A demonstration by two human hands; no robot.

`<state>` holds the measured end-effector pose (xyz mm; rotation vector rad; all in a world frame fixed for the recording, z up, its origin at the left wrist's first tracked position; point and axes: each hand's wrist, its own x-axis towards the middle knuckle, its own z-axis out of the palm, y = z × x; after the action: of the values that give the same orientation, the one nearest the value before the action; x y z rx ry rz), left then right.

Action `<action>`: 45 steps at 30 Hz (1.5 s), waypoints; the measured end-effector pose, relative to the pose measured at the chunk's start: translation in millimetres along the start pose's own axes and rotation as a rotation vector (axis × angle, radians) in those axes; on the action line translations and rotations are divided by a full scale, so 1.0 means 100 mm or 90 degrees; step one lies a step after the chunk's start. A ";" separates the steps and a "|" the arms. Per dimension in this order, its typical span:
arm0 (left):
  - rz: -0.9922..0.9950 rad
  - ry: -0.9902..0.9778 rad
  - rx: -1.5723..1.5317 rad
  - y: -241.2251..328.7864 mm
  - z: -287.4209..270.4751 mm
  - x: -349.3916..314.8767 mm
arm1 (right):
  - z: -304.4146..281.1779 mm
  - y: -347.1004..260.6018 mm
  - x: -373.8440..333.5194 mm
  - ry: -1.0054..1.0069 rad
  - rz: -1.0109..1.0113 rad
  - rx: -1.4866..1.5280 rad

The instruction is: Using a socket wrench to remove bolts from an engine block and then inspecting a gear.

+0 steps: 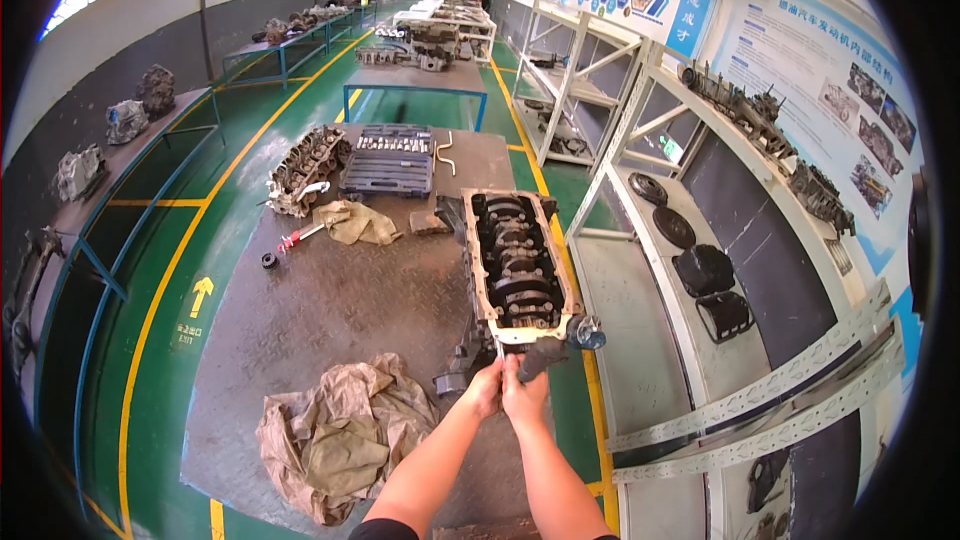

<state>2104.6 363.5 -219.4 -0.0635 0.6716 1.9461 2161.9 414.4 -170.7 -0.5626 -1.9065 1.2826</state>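
An engine block [520,260] lies with its open underside up on the right side of the metal bench, its crankshaft [517,255] showing inside. My left hand [485,387] and my right hand [525,398] are side by side at the block's near end, both with fingers closed. A thin bright metal piece [501,349] rises at the left fingertips. A dark rounded cylinder [543,358] is against my right hand; whether it is gripped or part of the engine cannot be told. To its right, a bluish round part [586,332] sits at the block's corner.
On the bench [350,290] are a crumpled brown cloth [340,430], a smaller rag [355,223], a red-and-silver tool [300,237], a black ring [269,261], a cylinder head [308,168] and an open socket set [388,158]. White shelving [640,290] stands close on the right.
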 end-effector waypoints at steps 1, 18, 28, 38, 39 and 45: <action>0.023 -0.002 0.030 0.04 0.13 -0.01 | -0.01 0.02 0.05 -0.023 -0.096 -0.062; 0.037 0.152 0.076 0.08 0.27 0.06 | -0.41 0.21 0.22 0.290 0.559 0.516; 0.165 0.174 0.166 -0.05 0.10 0.23 | -0.28 -0.05 0.00 0.036 0.015 0.048; 0.086 0.232 0.250 0.14 0.03 0.13 | -0.43 -0.28 -0.09 -0.247 -0.192 -0.202; 0.147 0.230 0.302 0.09 -0.11 0.24 | -0.38 -0.20 -0.13 -0.254 -0.198 -0.196; 0.048 0.224 0.156 0.12 0.35 0.25 | -0.33 0.62 -0.03 0.124 0.672 0.582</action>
<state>2091.3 396.6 -192.7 -0.2341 1.1552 1.9270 2186.6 456.1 -222.1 -1.1598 -0.6041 2.3973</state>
